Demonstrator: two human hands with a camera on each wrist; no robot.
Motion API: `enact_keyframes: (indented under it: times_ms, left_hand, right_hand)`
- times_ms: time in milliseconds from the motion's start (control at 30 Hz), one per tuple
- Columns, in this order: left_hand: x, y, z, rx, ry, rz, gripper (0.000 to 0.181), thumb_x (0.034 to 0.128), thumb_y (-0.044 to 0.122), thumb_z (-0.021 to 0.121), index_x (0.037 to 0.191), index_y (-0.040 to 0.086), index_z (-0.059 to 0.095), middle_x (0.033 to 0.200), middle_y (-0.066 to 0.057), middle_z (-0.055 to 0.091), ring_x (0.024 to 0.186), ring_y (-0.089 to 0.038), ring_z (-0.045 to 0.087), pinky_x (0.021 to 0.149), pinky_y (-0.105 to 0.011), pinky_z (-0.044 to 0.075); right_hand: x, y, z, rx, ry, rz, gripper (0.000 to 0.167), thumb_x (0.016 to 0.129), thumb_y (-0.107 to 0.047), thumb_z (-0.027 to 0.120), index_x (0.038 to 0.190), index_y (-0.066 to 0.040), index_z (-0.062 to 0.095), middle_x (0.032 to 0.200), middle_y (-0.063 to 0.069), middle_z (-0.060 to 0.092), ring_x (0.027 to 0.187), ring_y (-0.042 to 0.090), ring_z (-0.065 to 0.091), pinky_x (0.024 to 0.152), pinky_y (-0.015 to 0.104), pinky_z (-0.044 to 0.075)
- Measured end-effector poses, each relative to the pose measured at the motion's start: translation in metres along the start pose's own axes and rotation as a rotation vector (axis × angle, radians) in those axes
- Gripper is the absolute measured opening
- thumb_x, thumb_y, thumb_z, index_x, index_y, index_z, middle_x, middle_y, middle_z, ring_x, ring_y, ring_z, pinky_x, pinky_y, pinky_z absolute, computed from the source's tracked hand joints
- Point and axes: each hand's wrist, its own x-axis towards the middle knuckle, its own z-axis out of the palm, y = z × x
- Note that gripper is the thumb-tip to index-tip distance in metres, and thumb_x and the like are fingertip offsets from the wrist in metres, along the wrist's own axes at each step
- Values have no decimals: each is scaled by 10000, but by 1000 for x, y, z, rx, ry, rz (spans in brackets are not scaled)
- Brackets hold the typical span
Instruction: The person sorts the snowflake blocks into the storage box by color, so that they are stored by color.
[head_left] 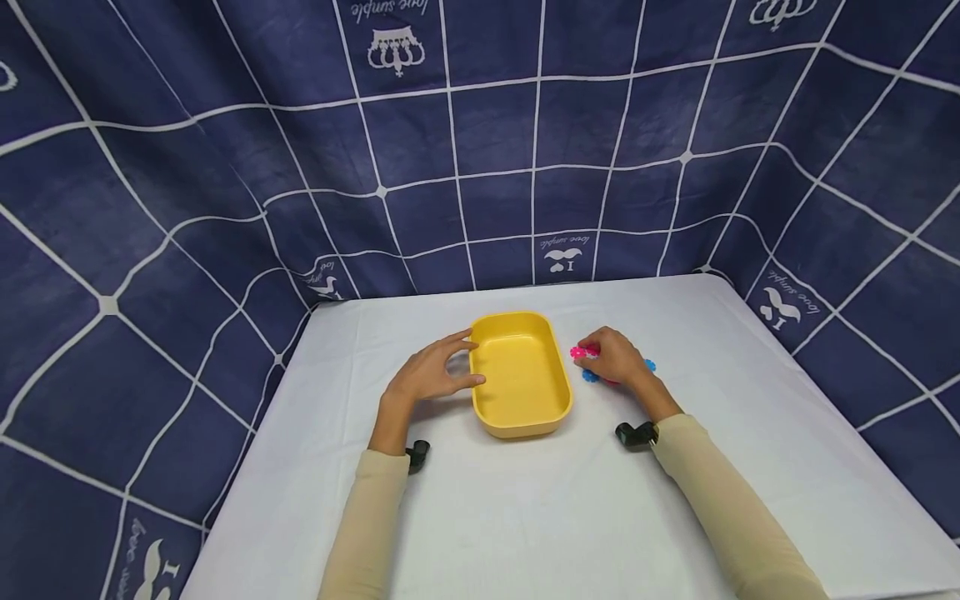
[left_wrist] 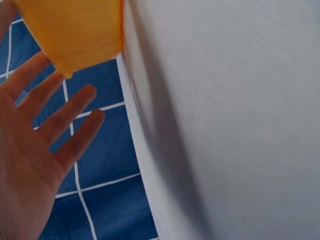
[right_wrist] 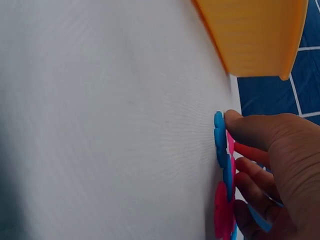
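A yellow plastic tray [head_left: 521,379] lies on the white table. At its left side is my left hand [head_left: 431,371], fingers spread and fairly straight, fingertips and thumb tip at the rim. In the left wrist view that hand [left_wrist: 35,130] has its fingertips near the tray's corner [left_wrist: 90,35]. Right of the tray, my right hand [head_left: 618,362] is bent over pink [head_left: 578,352] and blue flower-shaped discs [head_left: 591,376]. Its thumb and curled fingers pinch at a pink disc [right_wrist: 230,145], with blue discs [right_wrist: 220,137] close against it. The hand hides part of the cluster.
The white cloth-covered table [head_left: 517,517] carries the tray and discs. A dark blue curtain [head_left: 495,133] with white grid lines stands around the back and sides. Each wrist wears a small black camera [head_left: 636,434].
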Motion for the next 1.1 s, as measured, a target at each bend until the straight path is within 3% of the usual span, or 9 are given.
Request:
enact_keyframes:
  times_ms: [333, 767, 1100]
  left_hand:
    - [-2, 0, -1, 57, 20, 4, 868, 877, 796, 696, 1544, 247, 607, 1719, 151, 375, 1518, -254, 474, 1171, -567, 456]
    - [-2, 4, -1, 53, 9, 1, 838, 885, 767, 711, 1546, 264, 600, 1722, 139, 375, 1521, -257, 470, 1190, -554, 439]
    - [-1, 3, 0, 52, 0, -4, 853, 882, 783, 699, 1552, 266, 594, 1727, 143, 364, 1529, -241, 460, 1196, -536, 438]
  right_hand:
    - [1, -1, 3, -31, 54, 1, 424, 954, -311, 842, 1264, -30, 776, 1310, 208, 678, 1174, 396, 628, 1065, 589, 531]
    - [0, 1, 4, -34, 43, 18, 420, 954, -326, 842, 1224, -16, 754, 1269, 185, 683, 1134, 377, 628, 1068, 579, 530]
    - [-6, -6, -11, -32, 66, -36, 434, 940, -348, 857, 1205, -19, 759, 1157, 172, 702, 1017, 347, 654, 953, 559, 584]
